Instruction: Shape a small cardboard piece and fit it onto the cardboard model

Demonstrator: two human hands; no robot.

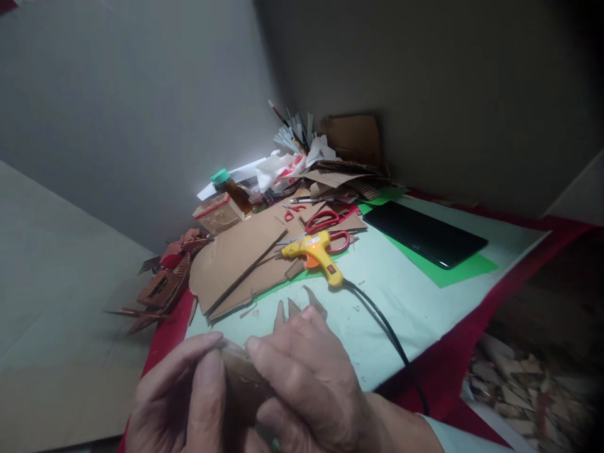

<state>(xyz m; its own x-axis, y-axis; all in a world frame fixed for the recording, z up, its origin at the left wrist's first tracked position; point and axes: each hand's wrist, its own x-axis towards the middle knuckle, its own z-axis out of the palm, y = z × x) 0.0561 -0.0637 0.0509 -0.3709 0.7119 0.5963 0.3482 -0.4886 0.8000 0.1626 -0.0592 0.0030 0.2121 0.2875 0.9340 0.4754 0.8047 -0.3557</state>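
Note:
My left hand (pixel 182 399) and my right hand (pixel 306 384) meet at the bottom of the head view, both closed around a small brown cardboard piece (pixel 240 380). Most of that piece is hidden by my fingers. Thin brown cardboard strips (pixel 295 308) poke up just behind my right hand. A yellow glue gun (pixel 315 253) lies on the pale sheet beyond them, its black cord (pixel 387 330) trailing toward me.
Red-handled scissors (pixel 330 228) and a large cardboard sheet (pixel 238 261) lie behind the glue gun. A black tablet (pixel 425 234) rests on green paper (pixel 453 272). Scrap cardboard, a green-capped bottle (pixel 226 185) and brushes crowd the wall corner. Cardboard bits (pixel 163 283) hang off the left edge.

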